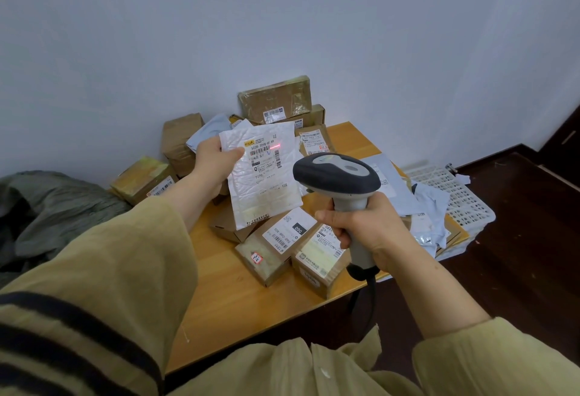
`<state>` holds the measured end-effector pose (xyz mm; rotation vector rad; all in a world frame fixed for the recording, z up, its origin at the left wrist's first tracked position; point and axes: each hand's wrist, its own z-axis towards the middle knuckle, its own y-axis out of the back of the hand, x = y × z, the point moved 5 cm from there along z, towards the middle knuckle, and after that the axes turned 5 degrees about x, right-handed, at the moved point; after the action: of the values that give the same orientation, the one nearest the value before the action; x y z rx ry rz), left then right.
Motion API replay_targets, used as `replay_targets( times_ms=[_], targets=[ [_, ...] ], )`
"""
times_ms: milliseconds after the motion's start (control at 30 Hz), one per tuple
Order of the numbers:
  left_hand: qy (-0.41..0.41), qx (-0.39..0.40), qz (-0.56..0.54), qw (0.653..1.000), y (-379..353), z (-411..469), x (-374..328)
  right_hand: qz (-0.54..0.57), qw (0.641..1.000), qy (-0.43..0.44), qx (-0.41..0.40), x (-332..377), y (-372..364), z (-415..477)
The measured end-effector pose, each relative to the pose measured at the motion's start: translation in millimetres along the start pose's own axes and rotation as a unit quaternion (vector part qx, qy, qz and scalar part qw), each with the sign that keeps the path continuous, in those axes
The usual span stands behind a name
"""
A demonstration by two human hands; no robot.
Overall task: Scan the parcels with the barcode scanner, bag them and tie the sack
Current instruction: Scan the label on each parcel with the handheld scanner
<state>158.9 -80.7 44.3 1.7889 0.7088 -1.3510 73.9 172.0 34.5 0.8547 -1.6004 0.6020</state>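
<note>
**Scan check: mailer in hand, beam on label**

L hand: grips a white bubble mailer by its left edge. Thumb lies flat across the front face next to the label; the other fingers are behind the mailer and hidden. The mailer is held upright, tilted a little, clear of the desk and over its middle.

R hand: fingers clamped round the handle of the barcode scanner, forefinger curled at the front of the grip. Cannot tell if the trigger is pressed. Scanner head points at the mailer, just beside its lower right corner, not touching. A red line shows on the label's upper right. Cable drops off the desk's near-right edge.

Other parcels: two taped boxes side by side near the right edge, more boxes stacked along the far edge. Grey-green sack lies slumped off the left edge. White perforated basket sits past the far-right corner w/ grey poly bags.
</note>
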Motion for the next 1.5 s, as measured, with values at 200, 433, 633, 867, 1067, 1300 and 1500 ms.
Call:
replay_targets(
  times_ms=[200,433,633,867,1067,1300,1500],
  targets=[
    [0.003,0.003,-0.001,1.000,-2,2,3,-0.001,1.000,-0.003,0.000,-1,0,1],
    [0.074,0.015,-0.119,0.990,-13,-1,25,0.005,1.000,-0.014,-0.016,-9,9,6],
    [0.237,0.060,-0.251,0.937,-68,-27,101,0.057,0.994,-0.054,-0.072,-31,29,14],
    [0.179,0.075,0.142,0.971,-89,-30,151,0.016,0.984,-0.173,-0.049,-86,23,27],
    [0.090,-0.004,0.412,0.907,-42,12,164,-0.009,0.969,-0.243,-0.038,-126,12,33],
    [0.051,0.059,0.569,0.818,-38,51,187,-0.072,0.976,-0.192,-0.078,-108,9,42],
    [0.026,0.084,0.610,0.788,-50,62,182,-0.081,0.978,-0.180,-0.069,-88,-5,50]
  ],
)
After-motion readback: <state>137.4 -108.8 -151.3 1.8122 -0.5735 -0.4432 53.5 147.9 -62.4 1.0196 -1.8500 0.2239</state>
